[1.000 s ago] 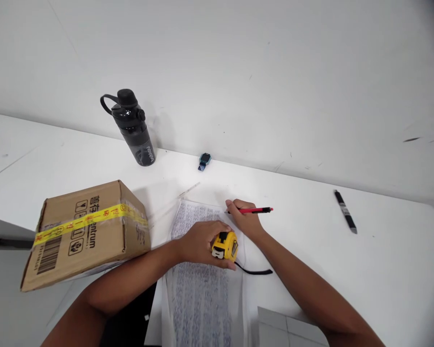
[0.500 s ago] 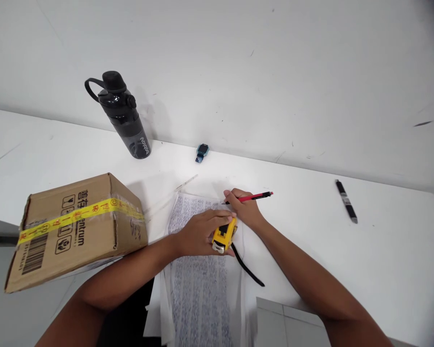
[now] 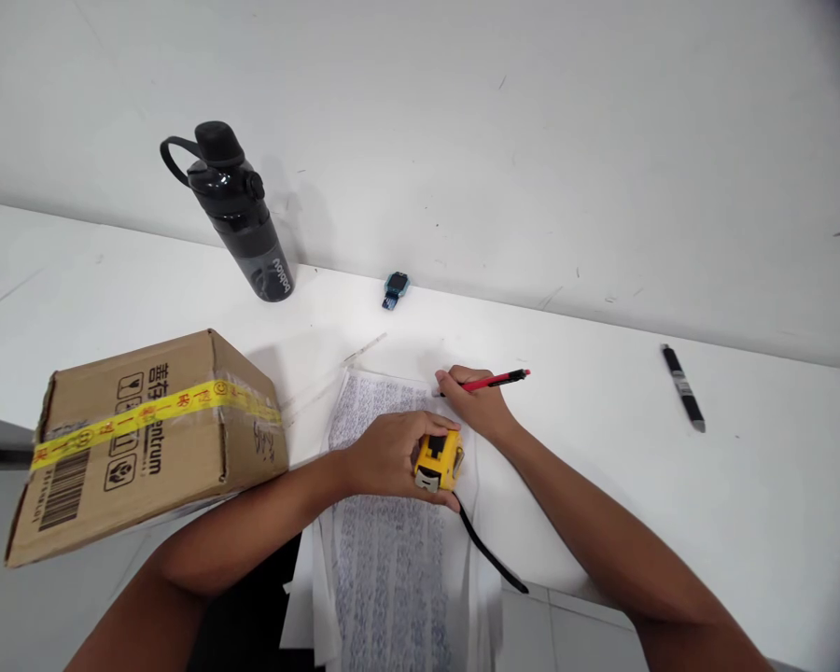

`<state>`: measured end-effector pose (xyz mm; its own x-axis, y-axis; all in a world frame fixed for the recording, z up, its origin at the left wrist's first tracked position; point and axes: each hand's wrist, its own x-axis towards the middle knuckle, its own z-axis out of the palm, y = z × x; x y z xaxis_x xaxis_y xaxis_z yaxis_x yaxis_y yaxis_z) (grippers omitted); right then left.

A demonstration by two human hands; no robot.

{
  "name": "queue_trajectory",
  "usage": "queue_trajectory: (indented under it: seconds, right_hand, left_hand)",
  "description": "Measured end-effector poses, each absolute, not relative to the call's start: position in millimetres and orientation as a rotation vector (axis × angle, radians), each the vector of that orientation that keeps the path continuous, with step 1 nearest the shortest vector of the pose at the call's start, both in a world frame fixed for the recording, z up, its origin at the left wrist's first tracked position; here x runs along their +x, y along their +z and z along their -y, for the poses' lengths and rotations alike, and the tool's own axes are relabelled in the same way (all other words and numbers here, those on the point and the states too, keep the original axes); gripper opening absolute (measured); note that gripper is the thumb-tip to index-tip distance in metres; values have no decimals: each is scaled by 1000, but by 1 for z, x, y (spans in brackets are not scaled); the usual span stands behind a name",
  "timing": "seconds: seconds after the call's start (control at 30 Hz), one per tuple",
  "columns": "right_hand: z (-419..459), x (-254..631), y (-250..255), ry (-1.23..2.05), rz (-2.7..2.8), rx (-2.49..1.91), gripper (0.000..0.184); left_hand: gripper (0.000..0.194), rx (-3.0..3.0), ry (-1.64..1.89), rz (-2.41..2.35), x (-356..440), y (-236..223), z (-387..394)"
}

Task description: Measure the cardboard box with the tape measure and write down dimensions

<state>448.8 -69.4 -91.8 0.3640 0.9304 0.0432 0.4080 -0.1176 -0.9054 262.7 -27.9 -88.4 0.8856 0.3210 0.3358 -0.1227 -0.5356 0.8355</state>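
My left hand (image 3: 392,455) is closed around a yellow tape measure (image 3: 439,460), resting on a printed sheet of paper (image 3: 388,560). A black wrist strap (image 3: 490,557) trails from the tape measure toward the table's near edge. Just beyond, my right hand (image 3: 477,403) pinches a red pen (image 3: 495,379), whose tip sits at the sheet's top right corner. Both forearms reach in from the bottom of the picture.
A cardboard box (image 3: 140,439) with yellow tape overhangs the white table (image 3: 602,411) at the left. A black water bottle (image 3: 242,217) and a small blue device (image 3: 394,287) stand by the wall. A black pen (image 3: 683,386) lies at the right.
My left hand has turned the tape measure slightly, and its black strap has swung from lying sideways to trailing toward me. The pen hand has stayed in place.
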Motion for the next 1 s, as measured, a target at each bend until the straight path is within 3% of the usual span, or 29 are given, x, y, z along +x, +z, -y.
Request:
queue_trajectory:
  seconds: [0.3,1.0]
  right_hand:
    - [68,448,-91,633,1149,-1709,46]
    - [71,444,-88,588,1187,-1749,45]
  left_hand:
    - [63,2073,530,-170,263,-84,28]
    - [72,1989,454,-183,259,-81,31]
